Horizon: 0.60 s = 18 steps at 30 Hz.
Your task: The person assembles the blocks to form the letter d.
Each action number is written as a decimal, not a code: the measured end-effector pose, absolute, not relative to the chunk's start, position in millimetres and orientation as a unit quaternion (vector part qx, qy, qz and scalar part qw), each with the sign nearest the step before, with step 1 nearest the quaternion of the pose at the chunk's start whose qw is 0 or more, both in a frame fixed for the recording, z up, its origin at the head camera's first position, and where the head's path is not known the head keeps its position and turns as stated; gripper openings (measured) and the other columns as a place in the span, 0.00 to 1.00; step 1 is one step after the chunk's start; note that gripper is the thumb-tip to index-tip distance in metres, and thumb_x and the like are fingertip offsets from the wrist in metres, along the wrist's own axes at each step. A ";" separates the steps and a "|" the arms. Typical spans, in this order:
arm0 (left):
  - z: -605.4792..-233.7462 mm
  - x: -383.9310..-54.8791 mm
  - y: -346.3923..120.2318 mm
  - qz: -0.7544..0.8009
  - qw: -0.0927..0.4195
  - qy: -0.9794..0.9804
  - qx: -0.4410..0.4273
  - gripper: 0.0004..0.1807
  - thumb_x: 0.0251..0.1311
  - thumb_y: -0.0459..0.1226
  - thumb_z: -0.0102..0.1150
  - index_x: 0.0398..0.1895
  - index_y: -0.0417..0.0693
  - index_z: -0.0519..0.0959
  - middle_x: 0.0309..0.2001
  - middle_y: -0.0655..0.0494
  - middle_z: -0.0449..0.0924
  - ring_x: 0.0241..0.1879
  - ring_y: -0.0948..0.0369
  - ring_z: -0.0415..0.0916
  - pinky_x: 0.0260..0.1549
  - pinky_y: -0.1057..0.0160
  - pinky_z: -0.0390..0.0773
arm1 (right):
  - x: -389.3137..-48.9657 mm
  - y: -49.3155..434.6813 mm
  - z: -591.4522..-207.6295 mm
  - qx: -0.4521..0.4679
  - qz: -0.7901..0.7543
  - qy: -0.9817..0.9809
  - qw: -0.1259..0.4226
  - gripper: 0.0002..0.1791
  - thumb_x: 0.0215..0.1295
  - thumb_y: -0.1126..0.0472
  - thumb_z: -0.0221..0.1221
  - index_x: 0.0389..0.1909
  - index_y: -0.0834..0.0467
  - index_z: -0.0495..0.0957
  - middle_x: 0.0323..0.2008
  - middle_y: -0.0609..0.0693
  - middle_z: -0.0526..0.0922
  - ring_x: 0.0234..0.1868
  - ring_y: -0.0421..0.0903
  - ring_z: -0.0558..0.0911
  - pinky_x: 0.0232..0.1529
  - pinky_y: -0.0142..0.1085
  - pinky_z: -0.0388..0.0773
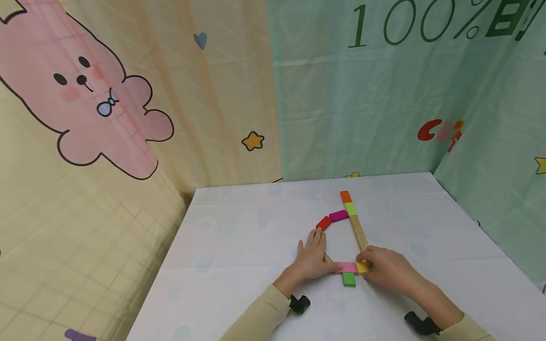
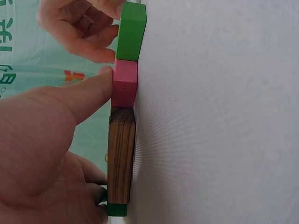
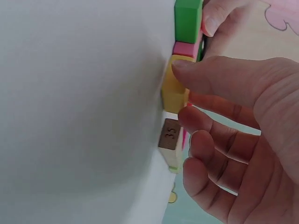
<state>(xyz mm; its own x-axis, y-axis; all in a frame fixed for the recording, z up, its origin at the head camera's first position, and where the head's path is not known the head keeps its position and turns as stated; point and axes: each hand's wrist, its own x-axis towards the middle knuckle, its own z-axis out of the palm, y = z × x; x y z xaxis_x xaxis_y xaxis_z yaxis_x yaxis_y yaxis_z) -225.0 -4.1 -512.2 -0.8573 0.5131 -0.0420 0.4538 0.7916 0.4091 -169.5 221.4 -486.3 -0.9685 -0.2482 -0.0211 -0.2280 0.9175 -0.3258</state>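
Coloured and wooden blocks lie joined in a loop on the white table. My right hand [image 1: 390,270] pinches a yellow block [image 3: 175,91] between thumb and forefinger at the loop's near right corner. Beside it is a pink block [image 1: 350,267], with a green block [image 1: 349,280] against its near side. My left hand [image 1: 313,260] lies over the left side, its thumb on the pink block and its fingertips near a red block [image 1: 324,223]. Under that palm runs a dark wooden block [image 2: 122,161], then a dark green block [image 2: 117,209], both mostly hidden in the head view.
A long wooden piece [image 1: 358,233] forms the right side, leading to a light green block [image 1: 350,209] and an orange block [image 1: 345,196]. A magenta block [image 1: 339,216] bridges to the red one. Printed curtains [image 1: 230,94] stand behind the white table [image 1: 213,293].
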 end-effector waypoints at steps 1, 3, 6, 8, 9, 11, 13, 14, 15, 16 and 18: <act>-512.4 -225.0 -3.9 0.195 0.075 0.944 0.257 0.58 0.58 0.67 0.59 0.80 0.42 0.50 0.81 0.51 0.42 0.79 0.54 0.37 0.70 0.35 0.46 | -168.7 221.4 -485.6 -0.122 -0.160 0.979 0.030 0.19 0.46 0.57 0.79 0.40 0.47 0.85 0.29 0.38 0.75 0.30 0.40 0.74 0.35 0.38 0.77; -512.6 -225.0 -4.2 0.196 0.076 0.943 0.257 0.58 0.58 0.67 0.59 0.80 0.42 0.50 0.81 0.51 0.42 0.79 0.54 0.37 0.70 0.35 0.46 | -167.1 220.7 -483.1 -0.122 -0.154 0.980 0.028 0.20 0.46 0.57 0.79 0.41 0.46 0.85 0.30 0.38 0.75 0.30 0.39 0.74 0.34 0.37 0.77; -512.6 -225.1 -4.8 0.201 0.079 0.942 0.256 0.58 0.58 0.67 0.59 0.80 0.43 0.49 0.81 0.51 0.41 0.79 0.54 0.36 0.70 0.36 0.46 | -165.2 218.5 -478.5 -0.124 -0.149 0.981 0.020 0.20 0.46 0.56 0.79 0.42 0.45 0.85 0.30 0.38 0.75 0.30 0.39 0.73 0.33 0.35 0.77; -512.4 -225.3 -5.2 0.206 0.080 0.942 0.254 0.58 0.58 0.67 0.59 0.81 0.43 0.49 0.81 0.51 0.41 0.79 0.54 0.36 0.70 0.35 0.45 | -163.9 216.6 -475.5 -0.123 -0.150 0.981 0.015 0.20 0.47 0.55 0.79 0.42 0.44 0.85 0.30 0.38 0.75 0.30 0.38 0.73 0.32 0.33 0.76; -512.4 -225.5 -5.2 0.206 0.080 0.942 0.254 0.58 0.59 0.67 0.59 0.81 0.43 0.49 0.81 0.51 0.41 0.79 0.54 0.36 0.70 0.35 0.45 | -163.4 215.8 -474.4 -0.121 -0.154 0.981 0.013 0.20 0.47 0.55 0.79 0.42 0.44 0.85 0.30 0.38 0.75 0.30 0.38 0.73 0.32 0.32 0.76; -512.2 -225.5 -5.2 0.207 0.081 0.942 0.253 0.58 0.59 0.66 0.59 0.81 0.43 0.49 0.81 0.51 0.41 0.79 0.54 0.36 0.70 0.35 0.45 | -161.8 214.4 -472.6 -0.119 -0.165 0.979 0.009 0.19 0.47 0.55 0.79 0.42 0.44 0.86 0.30 0.38 0.75 0.30 0.39 0.73 0.31 0.31 0.76; -512.0 -225.4 -4.9 0.207 0.082 0.942 0.253 0.57 0.59 0.66 0.59 0.80 0.42 0.49 0.81 0.51 0.41 0.79 0.54 0.36 0.70 0.35 0.45 | -159.8 213.1 -470.9 -0.116 -0.177 0.977 0.007 0.18 0.48 0.55 0.78 0.41 0.44 0.86 0.31 0.38 0.76 0.30 0.39 0.73 0.32 0.30 0.76; -511.8 -225.2 -4.9 0.206 0.082 0.942 0.253 0.57 0.59 0.66 0.59 0.80 0.42 0.49 0.81 0.51 0.41 0.79 0.54 0.36 0.70 0.35 0.45 | -159.0 212.3 -470.2 -0.116 -0.182 0.976 0.006 0.18 0.48 0.56 0.78 0.41 0.45 0.86 0.31 0.38 0.76 0.30 0.39 0.74 0.32 0.30 0.76; -511.9 -225.0 -4.8 0.206 0.081 0.942 0.254 0.57 0.59 0.66 0.60 0.80 0.42 0.49 0.81 0.50 0.42 0.79 0.54 0.36 0.70 0.35 0.45 | -158.3 211.6 -469.5 -0.116 -0.189 0.975 0.006 0.17 0.49 0.56 0.78 0.41 0.45 0.86 0.31 0.38 0.76 0.30 0.39 0.74 0.32 0.30 0.76; -511.9 -224.9 -4.7 0.206 0.081 0.942 0.254 0.57 0.59 0.66 0.60 0.80 0.42 0.49 0.81 0.50 0.42 0.79 0.53 0.36 0.70 0.35 0.45 | -157.6 210.8 -468.7 -0.117 -0.193 0.974 0.005 0.16 0.49 0.56 0.78 0.40 0.45 0.86 0.31 0.38 0.76 0.31 0.39 0.74 0.33 0.30 0.76; -511.9 -224.8 -4.5 0.207 0.080 0.941 0.254 0.57 0.59 0.65 0.60 0.80 0.42 0.49 0.81 0.50 0.42 0.79 0.54 0.37 0.70 0.35 0.45 | -156.2 209.1 -467.7 -0.119 -0.197 0.973 0.001 0.16 0.49 0.56 0.78 0.40 0.45 0.86 0.31 0.38 0.77 0.31 0.39 0.75 0.34 0.30 0.77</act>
<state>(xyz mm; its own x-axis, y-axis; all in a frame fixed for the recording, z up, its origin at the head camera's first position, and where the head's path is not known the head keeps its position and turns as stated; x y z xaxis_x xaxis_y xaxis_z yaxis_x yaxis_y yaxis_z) -224.8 -4.5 -511.9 -0.8579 0.5118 -0.0455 0.4454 0.7850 0.4305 -156.2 209.1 -467.7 -0.9718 -0.2313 0.0458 -0.2309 0.8939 -0.3842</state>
